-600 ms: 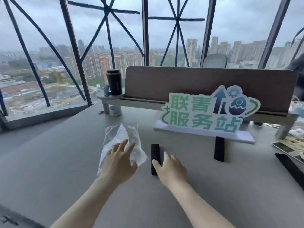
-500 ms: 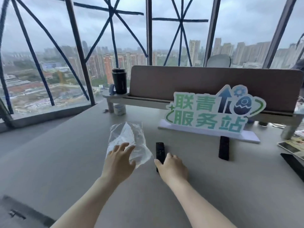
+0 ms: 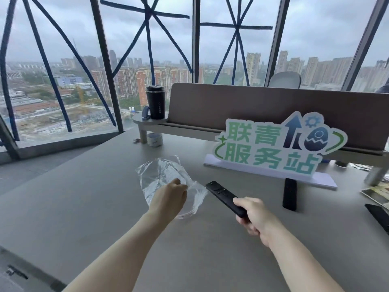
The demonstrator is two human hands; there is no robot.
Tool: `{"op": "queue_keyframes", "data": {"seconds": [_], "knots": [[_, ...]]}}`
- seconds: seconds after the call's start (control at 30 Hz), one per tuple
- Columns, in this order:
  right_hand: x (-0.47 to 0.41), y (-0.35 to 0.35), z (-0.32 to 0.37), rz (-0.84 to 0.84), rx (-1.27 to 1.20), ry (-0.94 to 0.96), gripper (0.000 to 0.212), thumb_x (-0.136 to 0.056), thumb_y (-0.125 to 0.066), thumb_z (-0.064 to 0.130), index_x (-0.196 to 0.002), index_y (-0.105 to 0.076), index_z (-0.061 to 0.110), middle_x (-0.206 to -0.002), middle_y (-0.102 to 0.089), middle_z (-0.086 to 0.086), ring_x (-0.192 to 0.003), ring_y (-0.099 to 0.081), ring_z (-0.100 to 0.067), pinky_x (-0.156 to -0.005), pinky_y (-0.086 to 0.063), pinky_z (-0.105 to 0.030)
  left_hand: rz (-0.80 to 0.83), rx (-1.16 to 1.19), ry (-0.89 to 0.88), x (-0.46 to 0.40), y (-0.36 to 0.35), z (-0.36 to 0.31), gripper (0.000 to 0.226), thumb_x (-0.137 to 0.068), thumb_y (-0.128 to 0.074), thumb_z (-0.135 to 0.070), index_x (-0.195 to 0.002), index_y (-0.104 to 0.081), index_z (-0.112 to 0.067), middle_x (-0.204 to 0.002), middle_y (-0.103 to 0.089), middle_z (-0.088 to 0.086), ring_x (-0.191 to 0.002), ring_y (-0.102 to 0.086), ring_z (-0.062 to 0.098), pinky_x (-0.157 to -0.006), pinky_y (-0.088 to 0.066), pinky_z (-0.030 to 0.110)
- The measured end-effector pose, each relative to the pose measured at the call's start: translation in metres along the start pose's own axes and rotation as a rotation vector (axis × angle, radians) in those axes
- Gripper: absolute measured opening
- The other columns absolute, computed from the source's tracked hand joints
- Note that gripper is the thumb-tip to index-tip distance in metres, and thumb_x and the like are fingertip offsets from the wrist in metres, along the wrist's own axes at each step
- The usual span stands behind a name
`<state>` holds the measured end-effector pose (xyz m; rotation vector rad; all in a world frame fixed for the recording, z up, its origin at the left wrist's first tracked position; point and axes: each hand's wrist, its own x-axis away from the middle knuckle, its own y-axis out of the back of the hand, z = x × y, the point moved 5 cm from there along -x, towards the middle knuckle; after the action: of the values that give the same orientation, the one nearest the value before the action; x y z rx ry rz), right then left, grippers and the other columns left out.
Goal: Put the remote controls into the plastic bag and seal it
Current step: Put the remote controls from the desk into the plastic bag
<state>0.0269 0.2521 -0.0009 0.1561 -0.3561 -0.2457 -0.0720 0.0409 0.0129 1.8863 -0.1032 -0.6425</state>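
A crumpled clear plastic bag (image 3: 161, 179) lies on the grey table (image 3: 84, 207). My left hand (image 3: 169, 196) rests on the bag's near right part, fingers pinched on the plastic. My right hand (image 3: 252, 214) grips the near end of a slim black remote control (image 3: 223, 196), lifted off the table with its far end pointing at the bag's right edge. A second black remote control (image 3: 289, 193) lies flat to the right, just in front of the sign.
A green and white sign (image 3: 273, 148) stands behind the remotes. A low shelf with a brown divider (image 3: 252, 110) carries a black tumbler (image 3: 155, 105); a tape roll (image 3: 155, 139) sits beneath. Magazines (image 3: 376, 193) and a dark flat object (image 3: 379, 216) lie at the right edge.
My right hand has picked the remote up off the table and turned it toward the bag. My left hand has closed its fingers on the bag.
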Motion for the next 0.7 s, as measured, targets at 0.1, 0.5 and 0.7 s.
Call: {"op": "queue_keyframes", "data": {"seconds": [0.1,0.5,0.7], "knots": [[0.023,0.017,0.009,0.132,0.007,-0.019,0.024,-0.091,-0.053,0.025,-0.071,-0.043,0.017,-0.047,-0.036,-0.002,-0.038,-0.015,-0.013,-0.039,-0.010,-0.019,-0.010,0.087,-0.015,-0.012,0.002,-0.022,0.023,-0.089,-0.048,-0.019,-0.083,-0.068,-0.009,-0.080,-0.058,0.011,-0.071,-0.060,0.035,-0.059,-0.050,0.038],[-0.017,0.078,-0.010,-0.417,0.164,0.087,0.024,-0.091,-0.051,0.020,-0.075,-0.069,0.019,-0.058,-0.070,0.002,-0.052,-0.055,-0.015,-0.051,-0.040,-0.027,-0.021,0.300,-0.111,-0.041,-0.015,-0.102,0.023,-0.088,-0.052,-0.019,-0.072,-0.066,-0.009,-0.069,-0.060,0.004,-0.066,-0.056,0.026,-0.061,-0.050,0.040],[-0.051,0.154,-0.038,-0.753,0.524,-0.122,0.051,-0.089,-0.049,0.053,-0.112,-0.058,0.008,-0.109,-0.067,-0.013,-0.100,-0.064,-0.034,-0.082,-0.050,-0.039,-0.051,0.387,-0.113,-0.035,-0.028,-0.125,0.022,-0.091,-0.049,-0.028,-0.092,-0.071,-0.021,-0.088,-0.073,0.002,-0.077,-0.065,0.025,-0.070,-0.053,0.038]]}}
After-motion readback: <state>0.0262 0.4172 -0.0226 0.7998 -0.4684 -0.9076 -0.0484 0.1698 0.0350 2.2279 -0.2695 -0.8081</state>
